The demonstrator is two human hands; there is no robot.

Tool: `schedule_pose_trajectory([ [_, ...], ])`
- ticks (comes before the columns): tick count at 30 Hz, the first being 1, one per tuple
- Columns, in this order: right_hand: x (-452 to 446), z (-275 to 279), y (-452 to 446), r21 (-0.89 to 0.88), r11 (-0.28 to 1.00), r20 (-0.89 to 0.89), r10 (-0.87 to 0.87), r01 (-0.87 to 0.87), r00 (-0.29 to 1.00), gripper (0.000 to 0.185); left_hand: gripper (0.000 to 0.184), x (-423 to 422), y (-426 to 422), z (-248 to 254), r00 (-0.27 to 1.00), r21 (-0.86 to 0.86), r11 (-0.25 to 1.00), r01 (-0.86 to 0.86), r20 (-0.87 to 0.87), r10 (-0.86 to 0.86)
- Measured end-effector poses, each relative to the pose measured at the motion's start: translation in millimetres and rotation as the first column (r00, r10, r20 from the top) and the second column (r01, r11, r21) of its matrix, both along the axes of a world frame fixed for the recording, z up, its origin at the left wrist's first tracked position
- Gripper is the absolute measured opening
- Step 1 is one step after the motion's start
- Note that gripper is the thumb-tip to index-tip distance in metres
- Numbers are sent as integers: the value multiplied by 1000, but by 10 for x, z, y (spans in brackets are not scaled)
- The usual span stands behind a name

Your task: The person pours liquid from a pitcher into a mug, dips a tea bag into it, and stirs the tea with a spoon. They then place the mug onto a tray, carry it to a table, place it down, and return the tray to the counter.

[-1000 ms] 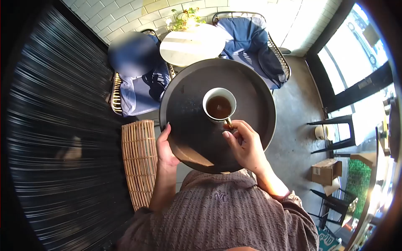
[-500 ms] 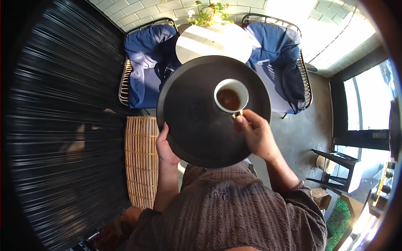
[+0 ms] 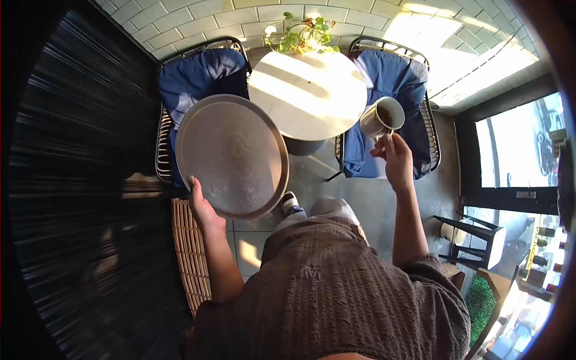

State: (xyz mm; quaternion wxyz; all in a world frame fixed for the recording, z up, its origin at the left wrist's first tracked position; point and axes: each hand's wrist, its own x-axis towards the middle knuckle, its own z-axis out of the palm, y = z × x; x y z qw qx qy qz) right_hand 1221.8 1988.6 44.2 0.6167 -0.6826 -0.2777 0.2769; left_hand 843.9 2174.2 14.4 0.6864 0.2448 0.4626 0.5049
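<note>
My left hand (image 3: pixel 206 210) grips the lower left rim of a round dark tray (image 3: pixel 234 156), thumb on top and the other fingers hidden beneath; nothing stands on the tray. Out to the right, my right hand (image 3: pixel 396 159) pinches the handle of a white cup (image 3: pixel 375 122) with dark liquid inside. The cup is in the air, apart from the tray, and in view it overlaps the seat of the right chair. Between tray and cup, farther forward, is a round white table (image 3: pixel 306 96) striped by sunlight.
Chairs with blue cushions flank the table, left (image 3: pixel 204 75) and right (image 3: pixel 390 75). A leafy plant (image 3: pixel 307 39) is at its far edge by the tiled wall. Nearer are a wicker piece (image 3: pixel 189 252) at left and a black-legged stool (image 3: pixel 480 243) at right.
The cup has been lifted off the tray by my right hand and moved right. My left hand has shifted the tray to the left. The table now shows more fully.
</note>
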Motion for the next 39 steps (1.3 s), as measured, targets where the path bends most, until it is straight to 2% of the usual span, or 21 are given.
schedule_pose_trajectory([
  [1, 29, -70, 75, -9, 1000, -9, -7, 7, 1000, 28, 51, -12, 101, -1, 998, 2, 1000, -19, -65, 19],
  [3, 95, -185, 224, -37, 995, -58, -89, 87, 994, 28, 51, 6, 197, 83, 999, -2, 1000, 23, -24, -23],
  [5, 208, -369, 358, -55, 994, -48, -97, 95, 994, 28, 50, 7, 282, 32, 1000, -33, 999, -23, -2, 23],
  [8, 422, -722, 538, -61, 993, 48, -95, 97, 994, 28, 50, 55, 323, 45, 999, -119, 993, 13, 53, -7],
  [10, 543, -881, 675, -67, 991, 33, -113, 115, 993, 28, 51, 153, 329, 25, 999, -155, 988, 5, 49, 2],
  [14, 876, -1285, 966, -88, 986, 16, -141, 142, 990, 28, 52, 209, 442, -243, 999, -177, 984, 14, 52, -5],
  [18, 1405, -1839, 1250, -106, 988, 16, -111, 112, 994, 30, 52, 613, 499, 25, 1000, -192, 981, 1, 26, 4],
  [20, 1629, -2007, 1397, -147, 986, 14, -75, 76, 997, 34, 50, 867, 551, 175, 995, -146, 988, 53, 97, -39],
  [23, 1865, -2231, 1609, -192, 976, 35, -102, 107, 994, 35, 49, 1193, 638, 223, 999, -180, 984, -12, 42, 20],
  [24, 1951, -2319, 1667, -205, 976, 15, -72, 73, 997, 36, 49, 1310, 636, 250, 999, -181, 983, -28, 21, 33],
  [26, 2128, -2570, 1763, -208, 978, 34, -28, 34, 999, 35, 44, 1587, 673, 299, 984, -199, 966, -167, -96, 151],
  [28, 2273, -2836, 1864, -234, 972, 67, 19, -3, 998, 35, 44, 1725, 687, 266, 985, -201, 965, -166, -83, 152],
  [30, 2314, -3032, 1923, -208, 977, -6, -58, 55, 998, 29, 44, 1837, 676, 245, 986, -209, 964, -162, -72, 150],
  [31, 2316, -3121, 1927, -217, 975, -19, -56, 51, 998, 29, 46, 1864, 645, 243, 989, -200, 970, -139, -69, 127],
  [33, 2418, -3323, 1983, -116, 993, 15, -21, 23, 1000, 27, 48, 1941, 599, 233, 992, -195, 974, -119, -73, 107],
  [35, 2493, -3447, 2031, -89, 996, -36, -16, 13, 999, 26, 46, 2019, 555, 208, 984, -197, 964, -179, -59, 171],
  [39, 2601, -3663, 2091, -78, 997, -132, -14, 3, 991, 26, 47, 2144, 508, 278, 981, -215, 957, -196, -37, 193],
])
